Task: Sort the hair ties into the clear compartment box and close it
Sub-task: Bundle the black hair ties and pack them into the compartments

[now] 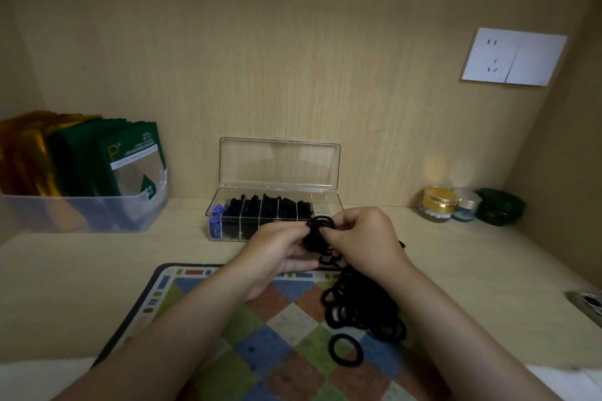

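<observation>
The clear compartment box [228, 236] stands at the back of the desk with its lid [279, 162] raised against the wall. Blue ties fill its leftmost compartment and black ties fill several others; the rightmost looks empty. In front of the box, my left hand [277, 247] and my right hand [361, 238] together pinch a small bunch of black hair ties [317, 231]. A pile of black hair ties [361, 306] lies on the checkered mat [228, 329] under my right wrist. One single black tie [346, 349] lies apart, nearer to me.
A translucent bin [97, 212] of green and gold sachets sits at the left. Three small jars [469, 205] stand at the right against the wall, below a white socket plate [513, 56]. A dark object [589, 303] pokes in at the right edge.
</observation>
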Demonstrator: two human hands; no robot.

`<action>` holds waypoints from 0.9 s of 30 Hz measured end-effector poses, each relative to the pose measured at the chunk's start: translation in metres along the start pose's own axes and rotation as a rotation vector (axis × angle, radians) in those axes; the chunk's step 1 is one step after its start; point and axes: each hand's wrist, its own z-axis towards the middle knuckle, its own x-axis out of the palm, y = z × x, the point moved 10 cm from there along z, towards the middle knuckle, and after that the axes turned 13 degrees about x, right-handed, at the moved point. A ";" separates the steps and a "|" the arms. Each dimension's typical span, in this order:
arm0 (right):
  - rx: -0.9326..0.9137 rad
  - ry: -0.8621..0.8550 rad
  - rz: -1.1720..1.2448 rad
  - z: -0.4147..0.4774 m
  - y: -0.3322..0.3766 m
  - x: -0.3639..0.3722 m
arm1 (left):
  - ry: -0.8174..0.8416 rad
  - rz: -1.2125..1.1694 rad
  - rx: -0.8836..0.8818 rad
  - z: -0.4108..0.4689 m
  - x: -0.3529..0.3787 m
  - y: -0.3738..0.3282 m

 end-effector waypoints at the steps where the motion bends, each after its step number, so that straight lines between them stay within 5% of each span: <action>1: -0.016 -0.023 -0.017 -0.001 0.001 -0.001 | -0.001 -0.039 -0.009 0.000 0.001 0.000; 14: 0.042 0.171 0.170 -0.001 0.004 -0.009 | -0.097 0.207 0.037 0.002 -0.021 0.002; 18: 0.064 0.312 -0.033 -0.011 0.001 0.011 | -0.046 0.242 0.075 0.003 -0.013 -0.004; 27: 0.069 0.185 -0.258 -0.006 -0.006 0.010 | 0.053 0.221 0.097 0.002 0.003 -0.006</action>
